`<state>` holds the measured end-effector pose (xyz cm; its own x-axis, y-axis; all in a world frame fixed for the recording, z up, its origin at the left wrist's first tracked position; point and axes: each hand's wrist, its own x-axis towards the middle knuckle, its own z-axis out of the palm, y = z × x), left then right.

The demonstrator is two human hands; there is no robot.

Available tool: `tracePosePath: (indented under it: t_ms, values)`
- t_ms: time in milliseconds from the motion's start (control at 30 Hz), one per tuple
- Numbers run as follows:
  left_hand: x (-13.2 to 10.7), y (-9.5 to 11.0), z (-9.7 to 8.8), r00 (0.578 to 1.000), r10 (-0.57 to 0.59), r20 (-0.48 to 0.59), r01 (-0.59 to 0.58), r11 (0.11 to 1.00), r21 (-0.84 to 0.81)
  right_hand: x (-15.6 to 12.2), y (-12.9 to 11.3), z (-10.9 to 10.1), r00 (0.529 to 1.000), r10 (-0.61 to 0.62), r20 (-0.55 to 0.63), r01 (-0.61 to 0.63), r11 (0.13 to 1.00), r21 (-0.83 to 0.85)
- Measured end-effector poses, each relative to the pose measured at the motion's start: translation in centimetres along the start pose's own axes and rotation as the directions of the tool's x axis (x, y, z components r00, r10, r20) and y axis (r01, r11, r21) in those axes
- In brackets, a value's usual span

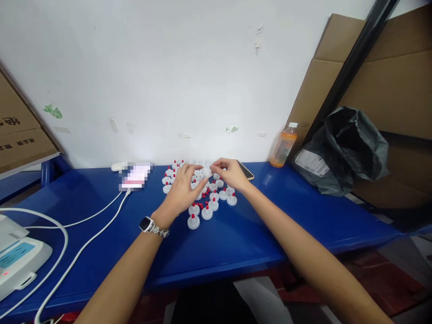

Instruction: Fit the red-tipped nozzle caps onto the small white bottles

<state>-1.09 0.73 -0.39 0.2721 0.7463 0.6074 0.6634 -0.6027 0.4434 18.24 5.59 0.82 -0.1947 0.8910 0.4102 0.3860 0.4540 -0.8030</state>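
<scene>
Between my two hands is a white nozzle cap (206, 172), blurred and partly covered by fingers. My left hand (184, 190), with a watch on its wrist, holds it between thumb and forefinger from the left. From the right, my right hand (232, 174) pinches at the same cap with thumb and fingertips. Several more white caps with red tips (193, 221) stand upright on the blue table around and below the hands. Small loose red tips (201, 205) lie among them. Some white caps at the back, near the wall, show no red tip.
A dark phone (246, 171) lies behind my right hand. An orange drink bottle (284, 145) and a black plastic bag (340, 153) stand to the right. On the left are a phone on a cable (136, 176), a white power strip (22, 256) and a cardboard box (23, 130).
</scene>
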Motion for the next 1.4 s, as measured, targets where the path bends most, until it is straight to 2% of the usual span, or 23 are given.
tracePosePath:
  t_ms: [67, 133, 200, 267, 300, 367, 433, 600, 733, 1000, 1100, 1200, 1300, 1333, 1400]
  values:
    - [-0.1, 0.2, 0.0, 1.000, -0.003, 0.015, 0.003, 0.999, -0.035, -1.0, -0.3, -0.1, 0.996, -0.008, 0.087, -0.014, 0.966, 0.258]
    - [-0.1, 0.2, 0.0, 0.997, -0.022, 0.079, 0.029, 0.996, -0.088, -1.8, -0.5, 0.1, 0.991, -0.014, 0.134, -0.033, 0.940, 0.338]
    - [0.0, 0.2, -0.1, 0.991, -0.049, 0.121, 0.064, 0.990, -0.125, -2.5, -0.5, 0.3, 0.995, -0.021, 0.100, -0.004, 0.969, 0.245]
    - [0.0, 0.1, -0.3, 0.993, -0.063, 0.095, 0.075, 0.989, -0.128, -3.1, -0.5, 0.5, 0.995, -0.067, 0.067, 0.068, 0.998, -0.007]
    - [0.0, 0.0, -0.4, 0.996, -0.062, 0.071, 0.070, 0.990, -0.122, -3.4, -0.5, 0.5, 0.991, -0.099, 0.085, 0.112, 0.980, -0.167]
    - [0.1, -0.1, -0.6, 0.998, -0.055, 0.037, 0.058, 0.992, -0.108, -3.7, -0.7, 0.6, 0.975, -0.137, 0.175, 0.202, 0.874, -0.442]
    - [0.0, -0.1, -0.6, 0.998, -0.056, 0.029, 0.059, 0.993, -0.103, -3.7, -1.0, 0.7, 0.959, -0.127, 0.255, 0.258, 0.767, -0.588]
    - [-0.2, -0.2, -0.3, 0.998, -0.051, 0.034, 0.054, 0.993, -0.103, -2.8, -1.6, 1.1, 0.944, -0.040, 0.328, 0.267, 0.678, -0.685]
    - [-0.1, -0.4, -0.1, 0.999, -0.034, 0.039, 0.038, 0.995, -0.095, -2.5, -1.6, 1.5, 0.935, -0.042, 0.351, 0.297, 0.632, -0.716]
    - [-0.1, -0.3, -0.2, 0.997, -0.050, 0.052, 0.055, 0.994, -0.099, -2.5, -1.5, 1.5, 0.933, -0.038, 0.357, 0.298, 0.635, -0.713]
    - [-0.1, -0.1, -0.4, 0.997, -0.051, 0.051, 0.056, 0.994, -0.095, -2.7, -1.2, 1.2, 0.937, -0.076, 0.341, 0.304, 0.661, -0.686]
    - [-0.2, 0.0, -0.5, 0.998, -0.053, 0.042, 0.057, 0.994, -0.098, -2.8, -0.7, 0.7, 0.951, -0.147, 0.271, 0.281, 0.776, -0.565]
    - [-0.2, 0.3, -0.7, 0.997, -0.063, 0.038, 0.067, 0.992, -0.111, -2.9, -0.4, 0.3, 0.974, -0.136, 0.179, 0.181, 0.948, -0.263]
    - [-0.2, 0.4, -0.7, 0.997, -0.068, 0.037, 0.072, 0.991, -0.116, -2.9, -0.3, 0.3, 0.979, -0.120, 0.162, 0.142, 0.982, -0.128]
    - [-0.2, 0.7, -0.7, 0.997, -0.072, 0.036, 0.076, 0.989, -0.126, -2.9, -0.3, 0.5, 0.984, -0.098, 0.150, 0.076, 0.987, 0.144]
